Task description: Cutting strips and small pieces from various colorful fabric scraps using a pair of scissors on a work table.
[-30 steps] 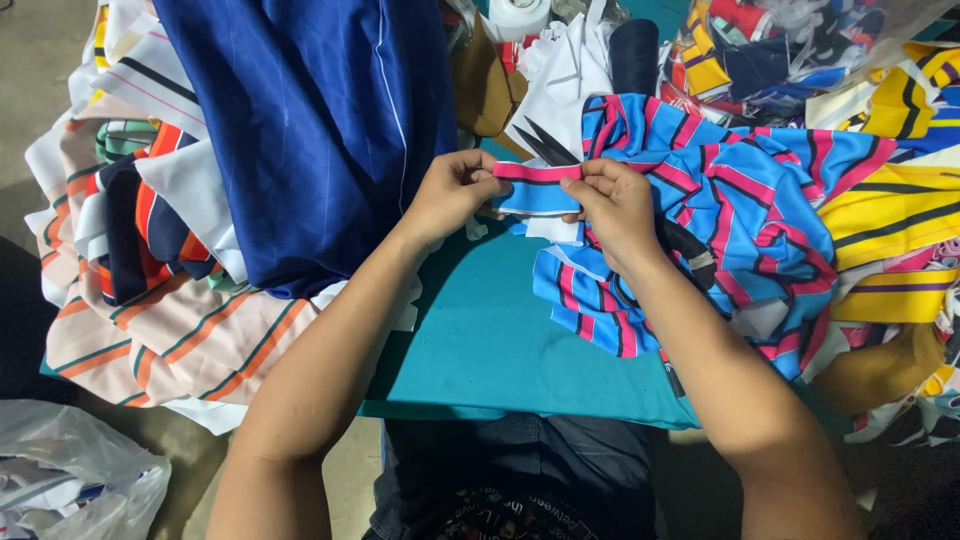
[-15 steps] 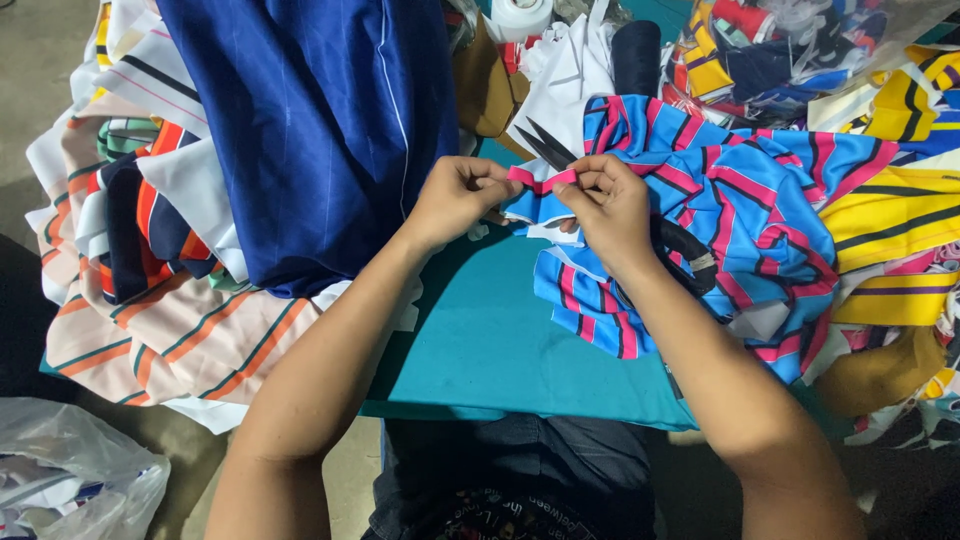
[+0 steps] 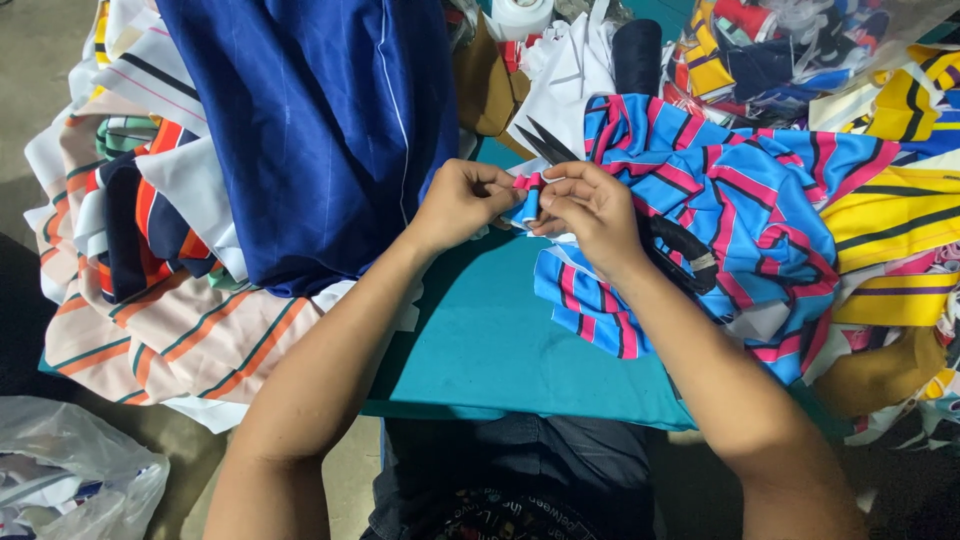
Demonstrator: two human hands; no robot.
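At centre frame, just above the teal worktop (image 3: 500, 340), both hands pinch a small folded strip (image 3: 527, 200) of blue-and-pink striped fabric. Left hand (image 3: 462, 203) closed on its left edge, right hand (image 3: 590, 210) closed on its right edge; fingertips nearly meet. Black scissors (image 3: 548, 145) lie with blades open just above the hands. Larger striped cloth (image 3: 730, 200) spreads to the right; dark blue fabric (image 3: 310, 130) fills the upper left.

Bare teal table (image 3: 500, 340) is lying open at lower centre; fabric heaps (image 3: 150, 230) and scissors (image 3: 640, 215) are crowding left, top, right.
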